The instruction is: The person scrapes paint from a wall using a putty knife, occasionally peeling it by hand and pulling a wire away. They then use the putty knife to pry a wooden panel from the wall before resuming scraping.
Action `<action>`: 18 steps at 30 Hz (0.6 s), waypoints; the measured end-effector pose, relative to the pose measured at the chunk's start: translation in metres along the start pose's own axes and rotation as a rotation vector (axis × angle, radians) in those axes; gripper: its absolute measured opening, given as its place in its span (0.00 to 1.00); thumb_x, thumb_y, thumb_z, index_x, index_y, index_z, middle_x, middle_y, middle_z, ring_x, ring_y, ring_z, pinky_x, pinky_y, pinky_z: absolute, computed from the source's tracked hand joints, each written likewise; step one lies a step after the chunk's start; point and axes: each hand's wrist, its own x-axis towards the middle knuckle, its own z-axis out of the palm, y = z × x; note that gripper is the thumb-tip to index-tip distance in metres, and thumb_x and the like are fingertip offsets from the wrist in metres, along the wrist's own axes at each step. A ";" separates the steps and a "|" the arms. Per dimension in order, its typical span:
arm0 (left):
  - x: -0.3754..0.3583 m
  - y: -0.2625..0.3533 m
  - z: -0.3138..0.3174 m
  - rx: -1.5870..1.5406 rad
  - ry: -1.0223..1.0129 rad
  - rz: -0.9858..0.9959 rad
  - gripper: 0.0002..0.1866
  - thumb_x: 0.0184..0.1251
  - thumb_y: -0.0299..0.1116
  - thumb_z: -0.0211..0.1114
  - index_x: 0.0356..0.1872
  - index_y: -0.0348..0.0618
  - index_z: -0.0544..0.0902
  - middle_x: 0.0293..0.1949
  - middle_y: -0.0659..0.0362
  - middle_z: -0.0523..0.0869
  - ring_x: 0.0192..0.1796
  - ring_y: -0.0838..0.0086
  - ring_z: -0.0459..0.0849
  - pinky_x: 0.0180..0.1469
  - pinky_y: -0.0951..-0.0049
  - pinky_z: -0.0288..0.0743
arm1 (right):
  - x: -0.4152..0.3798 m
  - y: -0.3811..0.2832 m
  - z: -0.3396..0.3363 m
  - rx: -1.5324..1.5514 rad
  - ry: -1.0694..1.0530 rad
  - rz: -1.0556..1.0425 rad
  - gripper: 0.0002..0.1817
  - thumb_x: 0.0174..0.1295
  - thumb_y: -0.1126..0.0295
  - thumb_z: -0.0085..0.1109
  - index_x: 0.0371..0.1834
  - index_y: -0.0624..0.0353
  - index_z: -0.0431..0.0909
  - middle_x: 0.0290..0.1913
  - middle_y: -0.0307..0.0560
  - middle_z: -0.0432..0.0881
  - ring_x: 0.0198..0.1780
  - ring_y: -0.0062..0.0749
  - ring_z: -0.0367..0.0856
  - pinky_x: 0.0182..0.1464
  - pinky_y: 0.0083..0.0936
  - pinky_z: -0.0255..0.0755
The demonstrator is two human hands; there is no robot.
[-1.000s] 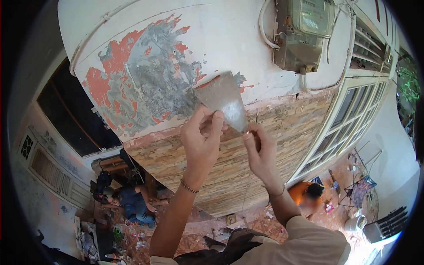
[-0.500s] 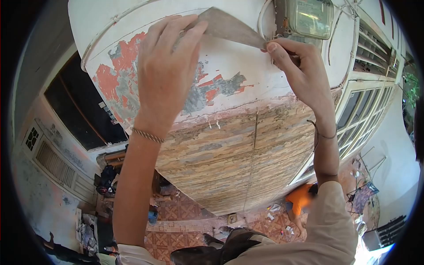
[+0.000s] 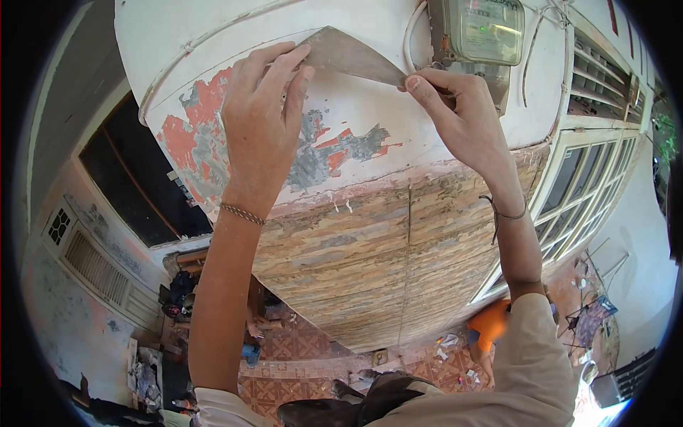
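Observation:
A wide metal scraper blade (image 3: 352, 53) lies flat against the white painted wall (image 3: 370, 107), high up. My left hand (image 3: 260, 121) presses its fingertips on the blade's left part. My right hand (image 3: 455, 117) grips the scraper at its narrow handle end, the handle itself hidden in my fingers. Under my left hand the wall shows a patch of flaked paint (image 3: 192, 142) with red and grey layers bared.
An electric meter box (image 3: 477, 35) with cables hangs just right of the blade. Below the paint runs a band of brown tiles (image 3: 370, 263). A window grille (image 3: 576, 192) is at right. A person in orange (image 3: 491, 324) crouches on the floor below, among scattered items.
Both hands rose with the scraper from the lower edge of the paint to the top of the wall near the meter. In the last half second they shifted slightly left and down.

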 end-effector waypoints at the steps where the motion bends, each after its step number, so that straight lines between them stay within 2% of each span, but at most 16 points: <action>1: 0.000 0.000 0.000 0.000 -0.002 0.000 0.13 0.76 0.35 0.67 0.55 0.43 0.89 0.54 0.57 0.89 0.55 0.62 0.85 0.59 0.64 0.78 | 0.000 0.000 0.000 0.001 0.000 0.002 0.21 0.76 0.59 0.57 0.41 0.70 0.87 0.15 0.48 0.65 0.20 0.29 0.61 0.27 0.34 0.57; 7: 0.007 0.003 -0.001 0.020 0.011 -0.002 0.12 0.76 0.36 0.67 0.53 0.44 0.90 0.53 0.57 0.89 0.56 0.63 0.86 0.59 0.64 0.78 | 0.000 -0.004 -0.001 0.019 -0.028 0.054 0.22 0.77 0.58 0.55 0.42 0.71 0.87 0.16 0.47 0.66 0.21 0.27 0.62 0.28 0.34 0.58; 10: 0.013 0.002 0.000 0.032 0.046 0.045 0.12 0.76 0.37 0.68 0.51 0.44 0.91 0.51 0.58 0.90 0.53 0.65 0.87 0.56 0.65 0.80 | 0.001 -0.002 0.000 0.040 -0.032 0.043 0.23 0.78 0.57 0.54 0.41 0.70 0.87 0.16 0.47 0.65 0.22 0.27 0.63 0.28 0.34 0.58; 12: 0.016 0.002 0.001 -0.001 0.054 0.050 0.09 0.71 0.31 0.70 0.48 0.43 0.91 0.47 0.59 0.89 0.47 0.64 0.85 0.49 0.65 0.81 | 0.000 -0.006 0.000 0.037 -0.053 0.090 0.24 0.78 0.57 0.53 0.40 0.70 0.87 0.16 0.46 0.64 0.21 0.27 0.63 0.29 0.33 0.59; 16: 0.022 0.000 0.005 -0.022 0.069 0.098 0.08 0.69 0.29 0.70 0.46 0.43 0.91 0.45 0.60 0.90 0.45 0.65 0.86 0.48 0.66 0.82 | -0.004 0.002 0.007 0.079 -0.039 0.076 0.24 0.79 0.57 0.52 0.37 0.69 0.87 0.16 0.44 0.65 0.21 0.26 0.64 0.28 0.32 0.59; 18: 0.024 0.004 0.005 -0.025 0.053 0.111 0.08 0.67 0.28 0.71 0.45 0.42 0.90 0.45 0.60 0.91 0.45 0.64 0.87 0.48 0.65 0.82 | -0.010 0.002 0.008 0.107 -0.057 0.165 0.25 0.79 0.56 0.51 0.36 0.69 0.86 0.16 0.43 0.66 0.21 0.25 0.64 0.28 0.32 0.59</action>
